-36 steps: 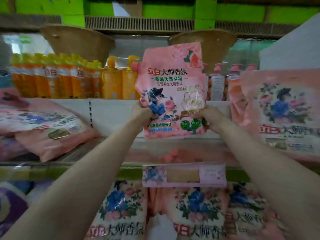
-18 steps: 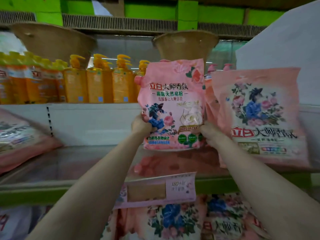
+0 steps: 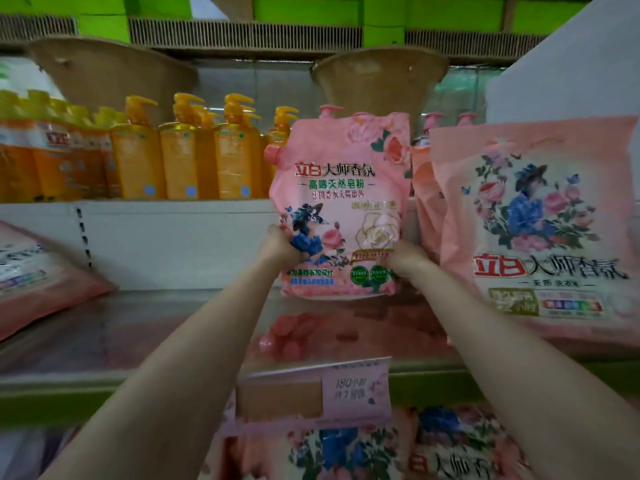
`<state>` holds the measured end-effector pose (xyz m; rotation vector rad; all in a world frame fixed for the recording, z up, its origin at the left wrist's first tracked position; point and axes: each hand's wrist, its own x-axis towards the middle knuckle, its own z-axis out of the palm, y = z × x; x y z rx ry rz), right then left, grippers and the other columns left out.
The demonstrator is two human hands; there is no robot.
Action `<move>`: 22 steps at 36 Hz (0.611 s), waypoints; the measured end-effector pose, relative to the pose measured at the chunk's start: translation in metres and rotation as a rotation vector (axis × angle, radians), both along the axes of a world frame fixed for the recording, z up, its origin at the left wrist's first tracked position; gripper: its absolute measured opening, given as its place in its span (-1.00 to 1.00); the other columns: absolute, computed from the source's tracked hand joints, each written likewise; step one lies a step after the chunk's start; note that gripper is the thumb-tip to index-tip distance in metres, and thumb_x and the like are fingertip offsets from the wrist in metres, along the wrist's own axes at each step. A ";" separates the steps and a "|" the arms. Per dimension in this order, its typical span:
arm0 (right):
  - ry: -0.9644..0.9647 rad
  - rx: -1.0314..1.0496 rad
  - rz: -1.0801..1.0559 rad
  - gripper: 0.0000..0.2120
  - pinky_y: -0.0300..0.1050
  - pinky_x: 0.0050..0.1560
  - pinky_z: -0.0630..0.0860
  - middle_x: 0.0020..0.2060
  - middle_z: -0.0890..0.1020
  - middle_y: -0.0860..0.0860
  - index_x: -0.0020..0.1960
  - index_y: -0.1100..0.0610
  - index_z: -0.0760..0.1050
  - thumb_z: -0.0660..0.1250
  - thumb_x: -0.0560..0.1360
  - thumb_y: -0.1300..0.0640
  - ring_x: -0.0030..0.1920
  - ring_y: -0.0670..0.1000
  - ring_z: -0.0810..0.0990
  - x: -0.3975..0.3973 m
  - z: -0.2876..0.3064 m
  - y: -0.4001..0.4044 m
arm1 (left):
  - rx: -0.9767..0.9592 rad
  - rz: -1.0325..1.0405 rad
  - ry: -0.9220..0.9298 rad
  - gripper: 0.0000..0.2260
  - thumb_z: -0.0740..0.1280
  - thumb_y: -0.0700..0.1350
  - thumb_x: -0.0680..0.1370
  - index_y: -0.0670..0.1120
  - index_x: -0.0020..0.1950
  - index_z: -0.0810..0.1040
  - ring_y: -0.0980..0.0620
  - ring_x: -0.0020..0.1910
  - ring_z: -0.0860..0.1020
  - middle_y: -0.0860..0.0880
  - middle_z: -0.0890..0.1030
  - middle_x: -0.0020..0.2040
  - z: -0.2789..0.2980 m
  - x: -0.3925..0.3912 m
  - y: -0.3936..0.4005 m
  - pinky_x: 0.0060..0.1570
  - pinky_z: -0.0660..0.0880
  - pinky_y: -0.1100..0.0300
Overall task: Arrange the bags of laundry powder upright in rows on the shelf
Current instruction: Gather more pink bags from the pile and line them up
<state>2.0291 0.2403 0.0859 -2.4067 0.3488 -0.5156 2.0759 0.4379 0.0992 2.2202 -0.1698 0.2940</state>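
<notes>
**Bag held upright above the shelf, gap to fill lies just left of the standing row**

Both hands hold one pink, rose-printed plastic pouch of laundry powder [image 3: 341, 206] by its lower corners. The left hand [image 3: 278, 249] curls its fingers round the lower left edge; the right hand [image 3: 405, 259] grips the lower right corner in the same way. Neither hand is nearer: they sit level, one on each side.

The pouch's long axis is vertical, spout cap up, printed face toward the camera. Its bottom edge seems to hang slightly above the glossy shelf board [image 3: 166, 327]; whether it already touches I cannot tell.

Just to the right stands a larger pink floral bag [image 3: 540, 233], upright, with another pink bag [image 3: 424, 202] tucked behind its left edge. The held pouch is close beside these, possibly brushing them. To the left the board runs bare as far as a pink bag lying tilted [image 3: 41, 278] at the frame's edge.

So the coming move looks like a straight lowering, base first, keeping the pouch against its right-hand neighbour
</notes>
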 end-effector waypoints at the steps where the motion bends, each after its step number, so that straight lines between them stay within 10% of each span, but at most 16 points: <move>1: 0.018 -0.084 -0.042 -0.71 -0.20 -0.11 0.42 0.15 0.59 0.15 0.17 0.25 0.49 0.35 0.51 0.15 0.09 0.13 0.58 -0.001 0.001 0.002 | 0.019 0.010 0.002 -0.49 0.41 -0.18 0.47 -0.29 0.30 0.24 -0.19 0.19 0.49 -0.20 0.43 0.21 0.000 -0.001 0.000 0.04 0.49 0.03; 8: -0.157 -0.198 -0.244 -0.42 0.10 0.38 0.24 0.49 0.10 0.15 0.53 0.16 -0.10 0.09 0.59 0.27 0.45 0.18 0.18 -0.007 0.005 0.018 | 0.114 0.033 0.008 -0.49 0.40 -0.19 0.43 -0.26 0.29 0.25 -0.17 0.18 0.49 -0.18 0.48 0.16 -0.002 -0.010 0.007 0.14 0.50 0.00; 14: -0.261 -0.721 -0.226 -0.49 0.08 0.33 0.27 0.30 0.30 0.22 0.38 0.25 0.21 0.25 0.47 0.28 0.30 0.20 0.29 -0.030 0.021 0.039 | 0.336 0.173 -0.069 -0.42 0.38 -0.03 0.45 -0.22 0.37 0.26 -0.22 0.29 0.42 -0.22 0.43 0.30 0.004 -0.026 0.043 0.22 0.44 -0.03; 22: -0.271 -0.757 0.129 -0.53 0.07 0.19 0.34 0.29 0.33 0.13 0.32 0.20 0.25 0.30 0.48 0.11 0.29 0.14 0.28 -0.032 0.031 0.102 | 0.581 0.392 -0.128 -0.62 0.31 -0.03 0.46 -0.16 0.21 0.38 -0.20 0.20 0.45 -0.18 0.48 0.19 0.011 -0.063 0.120 0.05 0.42 0.02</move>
